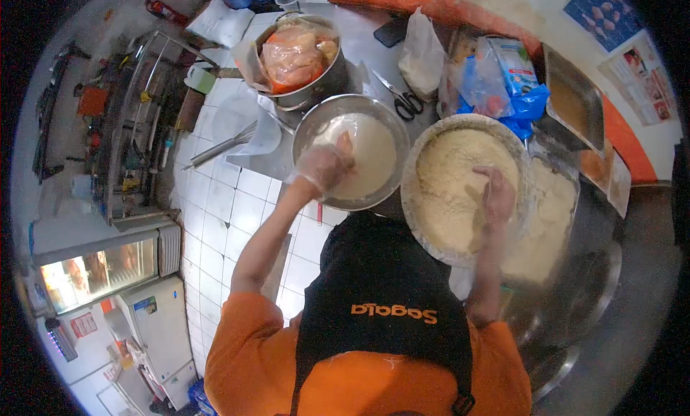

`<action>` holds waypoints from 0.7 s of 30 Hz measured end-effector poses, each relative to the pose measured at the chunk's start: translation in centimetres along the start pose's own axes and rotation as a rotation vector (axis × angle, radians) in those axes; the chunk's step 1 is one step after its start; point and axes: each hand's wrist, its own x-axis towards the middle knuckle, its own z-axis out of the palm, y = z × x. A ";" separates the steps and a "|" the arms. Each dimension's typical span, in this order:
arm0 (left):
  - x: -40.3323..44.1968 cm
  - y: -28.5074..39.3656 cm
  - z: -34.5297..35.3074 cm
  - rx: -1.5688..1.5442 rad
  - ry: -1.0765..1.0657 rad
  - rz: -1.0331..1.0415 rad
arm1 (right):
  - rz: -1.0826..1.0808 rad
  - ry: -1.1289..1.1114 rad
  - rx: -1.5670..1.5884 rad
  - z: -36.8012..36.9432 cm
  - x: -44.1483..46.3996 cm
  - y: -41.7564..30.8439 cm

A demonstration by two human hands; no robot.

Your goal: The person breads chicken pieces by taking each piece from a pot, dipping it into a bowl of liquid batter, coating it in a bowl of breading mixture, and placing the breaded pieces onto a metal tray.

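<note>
Only one readable bit rn: "Sagala" in orange letters on the person's black apron (374, 265), upside down from the head cam, tho the "l" might be an "i" bc it's kinda soft. Blue/white packet (517, 67) has print on it, too blurry to read. Same w/ the blue poster (600, 14), the sheet (638, 75) next to it, the fridge sticker (146, 304) & the red-and-white wall sign (83, 325).

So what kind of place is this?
Probably a restaurant kitchen: see the metal bowl of pale liquid, the big tub of floury powder, and the pot holding what looks like raw chicken.
</note>
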 end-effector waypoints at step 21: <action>-2.5 0.4 -1.1 -0.070 -0.251 -0.239 | 0.170 -0.247 -0.361 1.1 0.6 -1.0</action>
